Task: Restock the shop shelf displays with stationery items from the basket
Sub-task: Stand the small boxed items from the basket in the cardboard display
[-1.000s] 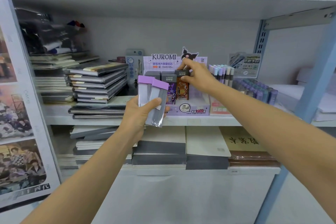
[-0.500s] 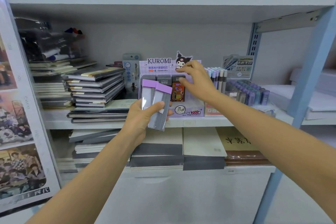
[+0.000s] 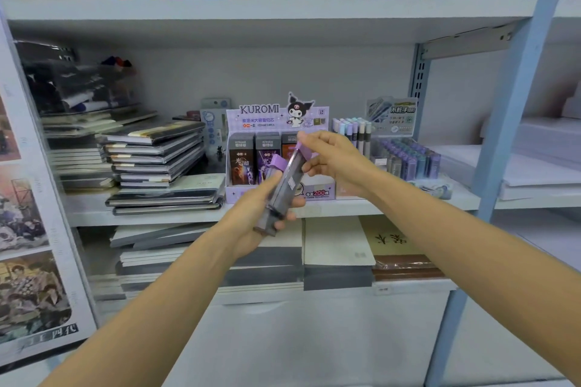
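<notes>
In front of the middle shelf (image 3: 157, 217), just short of the display box (image 3: 261, 118), the plastic cases (image 3: 287, 185) stood tilted in my left hand (image 3: 261, 214), purple caps uppermost. There were two, as far as I could tell. The left fingers were curled round their lower halves, with the thumb hidden behind them. My right hand (image 3: 333, 160) met the front case at its top: thumb and forefinger pinched the purple cap, and the other fingers hung loosely bent below.

I judged the cases light, stiff and smooth-walled, so apt to slide against each other in a loose grip. The contents were probably thin and brittle, though I could not make them out. A cap alone seemed a poor hold, since it might pull off. The flat sides of the body just under the cap looked the safer place to take one.

Behind the hands, the display box held a row of upright packs, and its right end was hidden by the cases and my right hand. Stacked notebooks (image 3: 157, 157) lay to its left and racks of pens (image 3: 405, 160) to its right. No basket was in view.
</notes>
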The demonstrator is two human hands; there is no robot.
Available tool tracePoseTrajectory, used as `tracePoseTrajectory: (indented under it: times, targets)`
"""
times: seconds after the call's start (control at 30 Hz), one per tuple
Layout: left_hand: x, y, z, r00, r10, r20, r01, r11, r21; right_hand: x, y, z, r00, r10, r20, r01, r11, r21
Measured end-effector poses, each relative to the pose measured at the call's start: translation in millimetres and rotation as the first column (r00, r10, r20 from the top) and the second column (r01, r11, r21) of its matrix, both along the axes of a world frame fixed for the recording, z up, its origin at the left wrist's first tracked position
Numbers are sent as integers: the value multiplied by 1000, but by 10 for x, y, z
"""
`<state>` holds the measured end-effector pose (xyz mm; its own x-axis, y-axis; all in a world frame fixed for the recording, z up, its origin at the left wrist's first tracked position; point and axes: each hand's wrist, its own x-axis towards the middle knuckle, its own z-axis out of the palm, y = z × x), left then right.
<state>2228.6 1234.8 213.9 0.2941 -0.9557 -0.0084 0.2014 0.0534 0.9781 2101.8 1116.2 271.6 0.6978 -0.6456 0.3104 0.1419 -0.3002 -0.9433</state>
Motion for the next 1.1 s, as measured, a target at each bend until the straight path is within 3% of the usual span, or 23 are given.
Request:
tracePoseTrajectory:
  times: [0.23, 0.4, 0.53, 0.63, 0.77, 1.1]
  targets:
    - [-70, -55, 56, 996, 51, 79, -49, 998, -27, -110, -57, 55, 994, -67, -90, 56, 991, -120]
    - [-4, -55, 131, 988, 151, -29, -152, 988, -35, -227, -215, 254, 974, -201, -100, 173, 956, -237]
    - [17, -79, 141, 982, 167, 84, -159, 982, -98, -244, -364, 429, 931, -364, -2, 329, 844, -424]
    - [63, -108, 129, 982, 183, 44, -174, 973, -154, -205, -453, 483, 890, -454, 26, 389, 729, -563]
    - [110, -159, 112, 957, 281, 76, -262, 945, -195, -86, -563, 469, 856, -517, 4, 386, 635, -670]
    - [210, -278, 5, 938, 310, 155, -261, 926, -274, 189, -709, 296, 848, -522, -94, 269, 576, -772]
